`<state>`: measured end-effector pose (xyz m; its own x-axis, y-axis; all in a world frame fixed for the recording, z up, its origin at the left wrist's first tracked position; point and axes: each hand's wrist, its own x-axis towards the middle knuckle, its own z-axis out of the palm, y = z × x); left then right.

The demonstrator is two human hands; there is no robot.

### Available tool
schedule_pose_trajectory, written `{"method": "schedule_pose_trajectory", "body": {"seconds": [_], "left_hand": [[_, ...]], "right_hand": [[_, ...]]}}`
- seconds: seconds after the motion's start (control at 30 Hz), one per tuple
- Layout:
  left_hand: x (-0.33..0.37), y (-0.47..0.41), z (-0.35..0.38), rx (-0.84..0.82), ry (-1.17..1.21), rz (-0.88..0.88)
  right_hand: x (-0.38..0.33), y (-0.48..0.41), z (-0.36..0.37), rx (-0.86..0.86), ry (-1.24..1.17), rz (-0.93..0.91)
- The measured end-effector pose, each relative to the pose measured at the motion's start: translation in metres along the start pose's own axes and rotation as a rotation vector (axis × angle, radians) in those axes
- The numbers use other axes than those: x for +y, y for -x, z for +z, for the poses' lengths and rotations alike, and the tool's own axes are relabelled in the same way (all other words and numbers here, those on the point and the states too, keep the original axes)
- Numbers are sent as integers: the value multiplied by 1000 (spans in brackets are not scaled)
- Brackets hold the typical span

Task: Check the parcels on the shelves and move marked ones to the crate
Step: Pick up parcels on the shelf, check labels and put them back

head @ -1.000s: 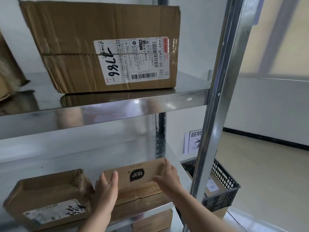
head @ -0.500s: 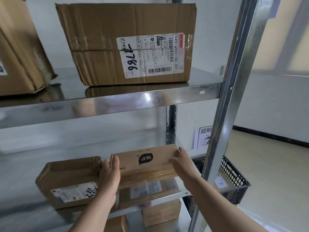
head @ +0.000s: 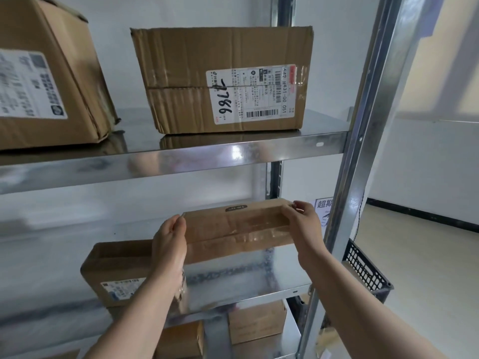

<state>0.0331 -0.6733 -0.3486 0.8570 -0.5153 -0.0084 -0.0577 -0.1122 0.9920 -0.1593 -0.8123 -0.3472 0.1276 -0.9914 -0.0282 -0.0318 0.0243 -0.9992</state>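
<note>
Both hands hold a small cardboard parcel (head: 236, 229) by its ends, lifted just above the middle shelf (head: 246, 278). The left hand (head: 169, 244) wraps its fingers round the left end, and the right hand (head: 304, 229) grips the right end. A black crate (head: 365, 270) stands to the right, beyond the shelf post.

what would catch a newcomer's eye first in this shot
First, the small brown parcel, gripped at its ends by the left hand and the right hand over the middle shelf. Next, the big box on the upper shelf, its white label scrawled with 7786 in black marker. Low on the right, past the metal post, part of a black crate shows.
</note>
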Motion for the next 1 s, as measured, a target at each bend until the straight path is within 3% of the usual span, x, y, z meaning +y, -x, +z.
{"method": "schedule_pose_trajectory", "body": {"seconds": [0.4,0.67,1.0], "left_hand": [[37,13,-22,-164,320,-16],[47,18,-37,-384,384,-68],[44,14,-47,-420,396,-67]], "right_hand": [[-24,15,-7,181,-51,-134],[-33,23,-10,241,-77,-134],[-33,27,-5,262,-72,-106]]}}
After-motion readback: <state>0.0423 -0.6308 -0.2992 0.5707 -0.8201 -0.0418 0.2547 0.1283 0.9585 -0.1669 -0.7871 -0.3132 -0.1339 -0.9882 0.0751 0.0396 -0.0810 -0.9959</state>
